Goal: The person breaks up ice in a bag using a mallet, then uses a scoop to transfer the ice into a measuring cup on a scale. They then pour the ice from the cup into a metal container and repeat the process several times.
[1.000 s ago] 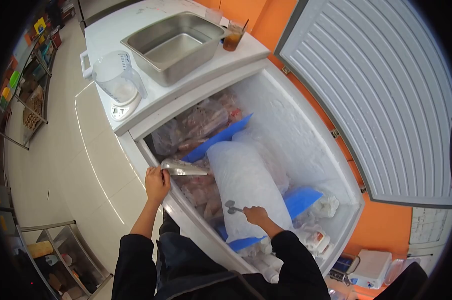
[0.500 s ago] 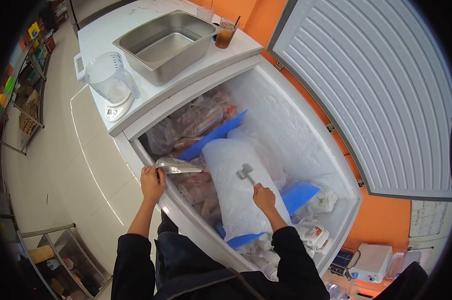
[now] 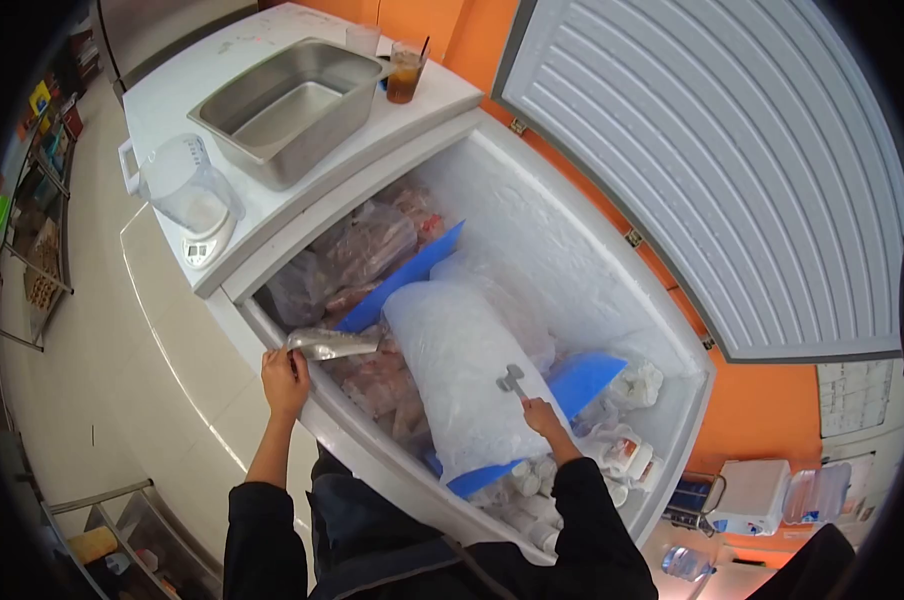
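My left hand (image 3: 285, 382) is closed round the handle of a metal ice scoop (image 3: 334, 344), at the near rim of an open chest freezer (image 3: 344, 435). The scoop's bowl points inward over the freezer. In my right hand (image 3: 544, 417) is a grey meat mallet (image 3: 511, 381), its head over a large clear bag of ice (image 3: 450, 345). That bulky bag lies across the middle of the freezer, resting over blue dividers (image 3: 404, 277). Bagged frozen meat (image 3: 367, 250) fills the far left section, with more pieces beneath the scoop.
On the white top left of the opening stand a deep steel pan (image 3: 287, 110), a clear measuring jug (image 3: 184, 185) on a digital scale (image 3: 205, 247), and a glass of brown drink (image 3: 406, 75). The raised ribbed lid (image 3: 712, 170) leans at the right. White containers (image 3: 627, 455) sit in the freezer's right end.
My right hand and the mallet have moved lower along the ice bag. The scoop stays in my left hand at the rim. The whole view has shifted slightly.
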`<action>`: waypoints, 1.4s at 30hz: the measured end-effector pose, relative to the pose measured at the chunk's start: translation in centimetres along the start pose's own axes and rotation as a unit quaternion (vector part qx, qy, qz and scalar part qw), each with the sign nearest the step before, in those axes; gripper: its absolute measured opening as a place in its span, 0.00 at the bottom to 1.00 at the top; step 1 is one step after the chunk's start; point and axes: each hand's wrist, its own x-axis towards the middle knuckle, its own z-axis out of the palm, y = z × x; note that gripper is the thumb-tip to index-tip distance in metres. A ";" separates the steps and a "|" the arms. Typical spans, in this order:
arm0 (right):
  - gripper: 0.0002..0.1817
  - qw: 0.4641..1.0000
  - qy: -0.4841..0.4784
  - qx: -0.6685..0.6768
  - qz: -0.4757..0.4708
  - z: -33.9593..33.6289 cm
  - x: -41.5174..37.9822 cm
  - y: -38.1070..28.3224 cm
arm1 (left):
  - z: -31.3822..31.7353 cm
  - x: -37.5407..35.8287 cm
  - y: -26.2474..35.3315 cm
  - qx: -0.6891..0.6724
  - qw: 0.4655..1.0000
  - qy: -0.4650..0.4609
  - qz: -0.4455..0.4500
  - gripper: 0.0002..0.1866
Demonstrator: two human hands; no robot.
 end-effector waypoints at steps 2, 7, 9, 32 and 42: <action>0.29 0.996 -0.051 -0.043 -0.054 -3.9 -0.7 -0.6 | 0.3 0.0 -0.3 0.017 1.000 0.017 0.019 0.06; 0.29 0.991 0.095 0.069 -0.063 -0.5 0.2 0.2 | 0.0 -0.1 0.3 0.005 1.000 -0.003 -0.008 0.07; 0.27 0.998 0.017 0.061 -0.011 1.9 -2.0 -1.2 | -0.1 0.0 0.3 0.004 1.000 -0.007 -0.004 0.07; 0.10 0.976 0.156 0.153 -0.024 5.2 -8.6 3.9 | 0.8 -0.5 -0.5 0.038 0.999 0.006 0.021 0.11; 0.17 0.941 0.240 0.186 0.151 5.8 -10.5 9.1 | 1.0 -0.3 -0.5 0.045 0.999 -0.015 0.014 0.12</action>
